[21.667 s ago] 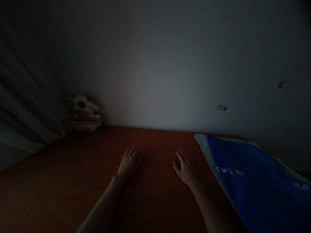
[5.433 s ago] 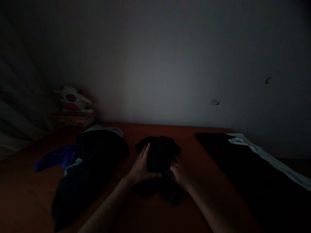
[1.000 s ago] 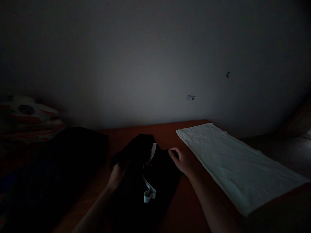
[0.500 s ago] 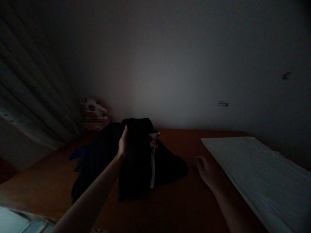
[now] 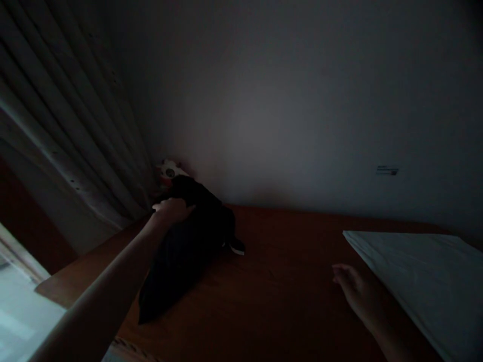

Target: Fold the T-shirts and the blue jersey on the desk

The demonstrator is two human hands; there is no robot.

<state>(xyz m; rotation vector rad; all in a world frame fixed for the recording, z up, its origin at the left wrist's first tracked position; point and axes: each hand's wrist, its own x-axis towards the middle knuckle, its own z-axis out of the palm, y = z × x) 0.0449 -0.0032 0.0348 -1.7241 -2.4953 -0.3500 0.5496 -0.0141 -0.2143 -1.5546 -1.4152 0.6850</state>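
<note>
A black jacket (image 5: 188,246) lies bunched up on the left part of a brown wooden table (image 5: 287,291). My left hand (image 5: 171,210) grips its upper left side, with the thumb to the right and the fingers partly lost in the dark cloth. A small light-edged piece (image 5: 237,246) sticks out at the jacket's right side. Away from the jacket, my right hand (image 5: 352,286) hovers low over the table, its fingers loosely bent and nothing visible in them. It is nearest to a pale flat sheet (image 5: 418,276) on the right.
A white cow-like plush toy (image 5: 171,170) is partly hidden behind the jacket, near a long curtain (image 5: 68,100). The grey wall (image 5: 264,100) carries a small label (image 5: 387,171). The table's left edge drops to a bright floor (image 5: 18,311).
The jacket has shifted left with my left hand, bunching up; its white zip and red-white label no longer show. The camera has turned left. My right hand stays apart from the jacket.
</note>
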